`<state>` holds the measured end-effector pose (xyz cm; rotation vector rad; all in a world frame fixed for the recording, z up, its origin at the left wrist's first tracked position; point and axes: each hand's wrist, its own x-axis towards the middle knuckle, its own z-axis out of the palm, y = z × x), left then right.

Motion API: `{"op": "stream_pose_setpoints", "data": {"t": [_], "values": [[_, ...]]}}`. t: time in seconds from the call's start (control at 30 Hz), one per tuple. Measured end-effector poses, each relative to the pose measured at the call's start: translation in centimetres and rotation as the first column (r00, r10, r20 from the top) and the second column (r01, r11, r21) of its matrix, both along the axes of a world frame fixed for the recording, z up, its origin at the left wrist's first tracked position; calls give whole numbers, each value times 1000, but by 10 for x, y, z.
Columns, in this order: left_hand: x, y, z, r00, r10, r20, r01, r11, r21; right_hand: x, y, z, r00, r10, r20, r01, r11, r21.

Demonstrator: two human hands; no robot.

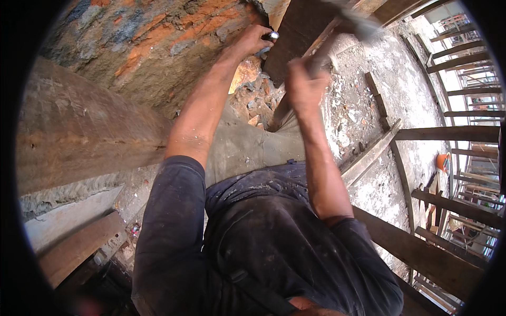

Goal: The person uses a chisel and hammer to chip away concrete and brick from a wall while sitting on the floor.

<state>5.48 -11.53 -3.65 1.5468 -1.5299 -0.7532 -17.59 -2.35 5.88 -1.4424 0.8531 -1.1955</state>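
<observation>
My left hand (255, 39) grips a steel chisel (273, 35). Only its shiny round end shows; the rest is hidden by my fingers and the rock. That hand is against the rough rock-and-earth face (158, 51), beside a dark wooden board (296, 35). In my right hand (306, 85) is the handle of a hammer (324, 51). Its head (361, 25), blurred by motion, is raised up and to the right, apart from the chisel. Below my hands lie broken stones and rubble (257, 98), close to my trouser legs.
A thick timber beam (91, 130) runs in from the left. On the right, a pale debris-strewn floor (355, 110) has loose wooden strips (373, 152) lying across it. Farther right are several timber posts (446, 134) and an orange bucket (442, 162). Another beam (419, 252) lies at lower right.
</observation>
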Motion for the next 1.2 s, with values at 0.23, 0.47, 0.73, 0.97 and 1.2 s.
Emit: {"op": "stream_pose_setpoints", "data": {"t": [0.23,0.47,0.73,0.97,1.2], "values": [[14,-2,-35,995,93,23,-88,984,-152,2,42,17,823,351,-446,-240,927,287],[-1,11,15,991,4,135,-8,999,34,-26,12,206,933,12,359,116,937,-331],[-7,20,11,983,22,182,-34,997,64,-8,-6,-53,737,125,-665,-30,988,153],[10,26,14,986,43,162,-55,996,69,-8,32,73,886,168,-432,-95,978,185],[-5,21,16,981,83,174,-97,993,72,-2,9,182,914,-67,400,276,827,-491]]}}
